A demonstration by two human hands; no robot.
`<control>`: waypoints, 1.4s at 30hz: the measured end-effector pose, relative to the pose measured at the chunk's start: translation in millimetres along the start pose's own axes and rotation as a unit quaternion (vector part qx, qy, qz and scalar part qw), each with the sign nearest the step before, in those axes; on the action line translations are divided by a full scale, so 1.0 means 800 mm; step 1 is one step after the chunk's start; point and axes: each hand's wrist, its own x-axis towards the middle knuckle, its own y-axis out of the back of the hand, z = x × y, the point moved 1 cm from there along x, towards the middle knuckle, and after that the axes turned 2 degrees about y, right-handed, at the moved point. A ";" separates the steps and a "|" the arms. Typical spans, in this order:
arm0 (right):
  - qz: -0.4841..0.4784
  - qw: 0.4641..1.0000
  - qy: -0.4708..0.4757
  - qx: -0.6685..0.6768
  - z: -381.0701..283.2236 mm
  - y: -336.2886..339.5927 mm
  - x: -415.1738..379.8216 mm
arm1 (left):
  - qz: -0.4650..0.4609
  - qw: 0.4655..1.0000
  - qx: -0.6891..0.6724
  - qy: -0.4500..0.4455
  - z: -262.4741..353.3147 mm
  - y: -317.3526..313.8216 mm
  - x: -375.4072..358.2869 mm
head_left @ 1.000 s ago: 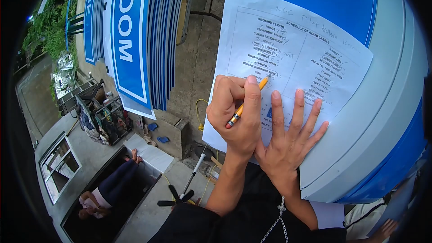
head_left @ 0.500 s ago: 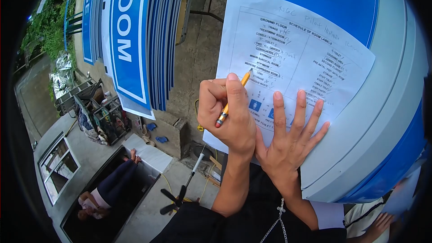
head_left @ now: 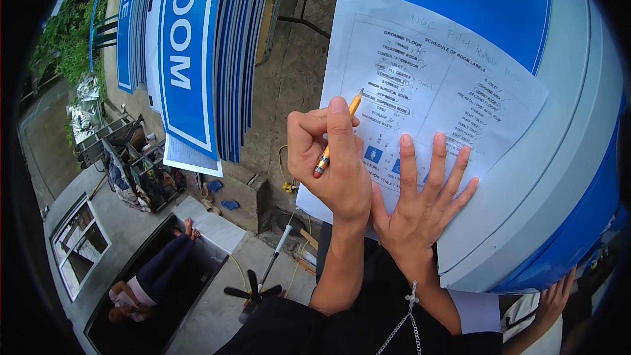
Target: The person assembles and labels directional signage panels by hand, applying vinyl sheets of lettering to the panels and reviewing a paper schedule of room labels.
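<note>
A yellow pencil (head_left: 337,136) with a red eraser is pinched in my left hand (head_left: 334,158), its tip pointing up at the printed list. The tip is by the left column, near the minor surgical room line; whether it touches the paper cannot be made out. My right hand (head_left: 424,204) lies flat with fingers spread on the lower part of the white sheet (head_left: 447,46). The sheet carries printed room labels, handwritten marks, circled entries and blue toilet icons. Beneath it is a blue and light grey surface (head_left: 453,0).
Blue signs (head_left: 187,59) stand stacked at the upper left, one reading ROOM. Another person's hand (head_left: 557,297) is at the lower right. A person (head_left: 148,283) is in a doorway at the lower left, beside a black fan (head_left: 253,294).
My left hand has shifted the pencil tip slightly up and left along the list. My right hand stays in place. The other person's hand at the lower right has moved up.
</note>
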 end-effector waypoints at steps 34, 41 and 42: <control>0.245 0.949 -0.101 0.170 -0.026 -0.003 -0.096 | -0.388 0.873 0.191 -0.225 0.060 0.090 0.117; 0.208 0.958 -0.167 0.104 -0.073 -0.008 -0.121 | -0.317 0.930 0.065 -0.173 0.057 0.156 0.191; 0.195 0.960 -0.170 0.109 -0.074 -0.009 -0.121 | -0.306 0.931 0.076 -0.181 0.064 0.169 0.199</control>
